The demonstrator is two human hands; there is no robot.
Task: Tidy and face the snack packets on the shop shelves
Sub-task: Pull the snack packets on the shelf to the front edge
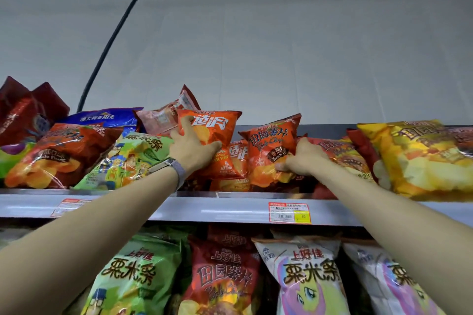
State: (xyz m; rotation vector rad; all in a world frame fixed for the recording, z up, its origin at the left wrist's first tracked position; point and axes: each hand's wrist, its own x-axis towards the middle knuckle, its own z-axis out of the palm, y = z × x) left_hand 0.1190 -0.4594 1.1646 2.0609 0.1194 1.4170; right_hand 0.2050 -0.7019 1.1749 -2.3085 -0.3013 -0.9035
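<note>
On the top shelf my left hand grips an orange chip packet that stands upright in the middle, thumb on its front. To its right my right hand pinches the lower right edge of an orange-red tomato chip packet, which leans left. A pink packet lies tilted behind the left hand. A green corn-stick packet and an orange packet lean at the left. A big yellow packet lies at the right.
A blue packet and dark red packets sit at the back left. The lower shelf holds green, red and white-pink packets facing out. A price tag hangs on the shelf edge. A black cable runs up the wall.
</note>
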